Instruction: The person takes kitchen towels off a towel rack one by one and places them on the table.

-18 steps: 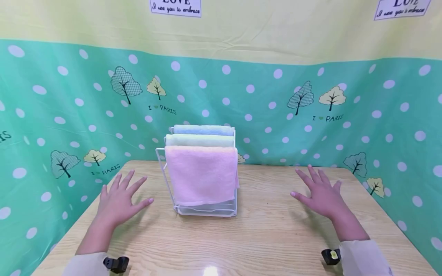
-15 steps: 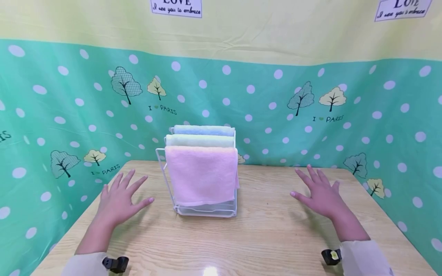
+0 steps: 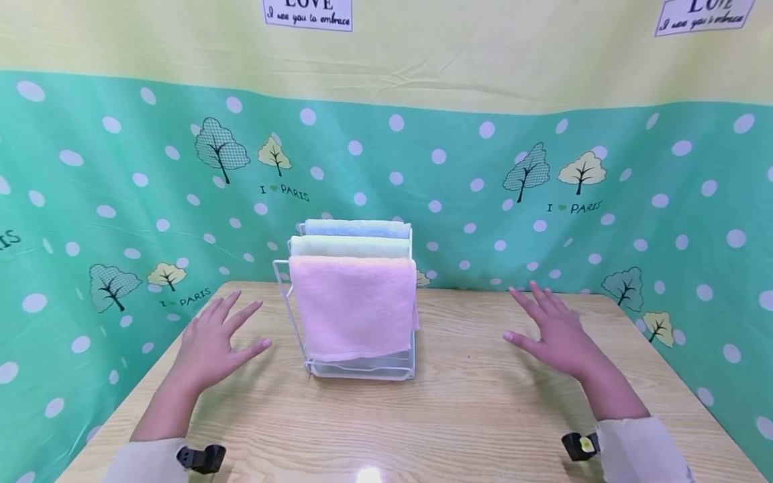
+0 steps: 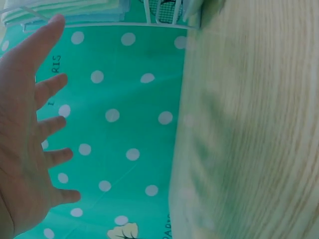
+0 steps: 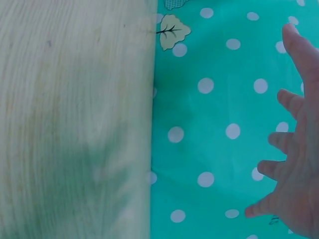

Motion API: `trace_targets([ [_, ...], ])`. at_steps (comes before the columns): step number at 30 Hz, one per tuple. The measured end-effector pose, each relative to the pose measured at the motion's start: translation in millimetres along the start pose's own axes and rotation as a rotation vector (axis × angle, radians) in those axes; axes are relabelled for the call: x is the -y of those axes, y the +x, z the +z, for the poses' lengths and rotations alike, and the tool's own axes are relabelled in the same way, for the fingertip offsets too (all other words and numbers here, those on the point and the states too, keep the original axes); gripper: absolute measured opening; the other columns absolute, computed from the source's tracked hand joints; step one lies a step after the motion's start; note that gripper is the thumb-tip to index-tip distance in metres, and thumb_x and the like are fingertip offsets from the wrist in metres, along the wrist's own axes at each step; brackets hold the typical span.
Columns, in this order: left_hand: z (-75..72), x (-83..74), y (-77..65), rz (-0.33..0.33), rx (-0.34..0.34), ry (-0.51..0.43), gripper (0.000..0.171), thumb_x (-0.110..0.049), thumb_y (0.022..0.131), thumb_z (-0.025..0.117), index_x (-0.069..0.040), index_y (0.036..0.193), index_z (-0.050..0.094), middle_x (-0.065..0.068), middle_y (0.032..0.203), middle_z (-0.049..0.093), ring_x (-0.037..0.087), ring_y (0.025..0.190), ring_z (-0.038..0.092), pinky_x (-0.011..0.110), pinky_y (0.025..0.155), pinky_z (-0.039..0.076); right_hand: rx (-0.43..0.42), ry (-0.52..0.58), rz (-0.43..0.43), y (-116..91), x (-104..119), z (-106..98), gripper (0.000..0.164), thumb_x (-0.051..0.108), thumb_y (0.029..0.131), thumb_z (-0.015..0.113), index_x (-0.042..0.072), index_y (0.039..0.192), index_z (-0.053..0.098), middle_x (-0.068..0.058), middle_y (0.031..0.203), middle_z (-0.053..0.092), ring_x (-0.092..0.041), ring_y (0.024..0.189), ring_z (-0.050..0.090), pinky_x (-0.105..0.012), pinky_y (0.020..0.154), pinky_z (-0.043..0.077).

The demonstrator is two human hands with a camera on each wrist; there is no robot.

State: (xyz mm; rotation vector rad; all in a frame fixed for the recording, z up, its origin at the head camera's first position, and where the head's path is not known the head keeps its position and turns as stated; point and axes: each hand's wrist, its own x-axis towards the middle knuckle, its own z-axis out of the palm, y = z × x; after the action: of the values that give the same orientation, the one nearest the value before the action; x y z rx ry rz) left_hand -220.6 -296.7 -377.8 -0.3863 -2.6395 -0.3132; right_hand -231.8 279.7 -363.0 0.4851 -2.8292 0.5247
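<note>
A white wire rack stands near the middle of the wooden table. Draped over its front bar is a pink towel; behind it hang a pale green towel and a light blue towel, mostly hidden. To the rack's left, my left hand hovers over the table with fingers spread, holding nothing. My right hand is likewise spread and holds nothing, farther off to the rack's right. In the left wrist view, the rack's wire and towel edges show beyond the thumb.
The wooden table runs back to a green and cream curtain with dots and trees, which also hangs along both sides. A black wrist camera sits at the left sleeve, another wrist camera at the right.
Both hands have shifted slightly forward and a little inward toward the rack, fingers still spread. The rack and towels stay where they were.
</note>
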Motion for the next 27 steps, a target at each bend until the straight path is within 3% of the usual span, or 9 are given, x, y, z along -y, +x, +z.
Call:
trace_targets([
  [11, -10.0, -5.0, 5.7, -0.021, 0.015, -0.252, 0.070, -0.040, 0.086, 0.072, -0.016, 0.146, 0.045, 0.027, 0.151, 0.029, 0.059, 0.131, 0.026, 0.080, 0.092, 0.026, 0.001, 0.068, -0.086, 9, 15, -7, 0.084, 0.052, 0.089, 0.066, 0.027, 0.156, 0.022, -0.019, 0.161, 0.009, -0.052, 0.141, 0.011, -0.081, 0.099, 0.020],
  [27, -19.7, -16.7, 17.6, -0.019, 0.066, -0.423, 0.075, -0.032, 0.088, 0.072, -0.019, 0.152, 0.035, 0.024, 0.156, 0.022, 0.055, 0.137, 0.020, 0.082, 0.093, 0.024, 0.035, 0.105, -0.136, 11, 37, -24, 0.089, 0.051, 0.085, 0.071, 0.027, 0.156, 0.023, -0.018, 0.160, 0.015, -0.053, 0.139, 0.017, -0.079, 0.099, 0.026],
])
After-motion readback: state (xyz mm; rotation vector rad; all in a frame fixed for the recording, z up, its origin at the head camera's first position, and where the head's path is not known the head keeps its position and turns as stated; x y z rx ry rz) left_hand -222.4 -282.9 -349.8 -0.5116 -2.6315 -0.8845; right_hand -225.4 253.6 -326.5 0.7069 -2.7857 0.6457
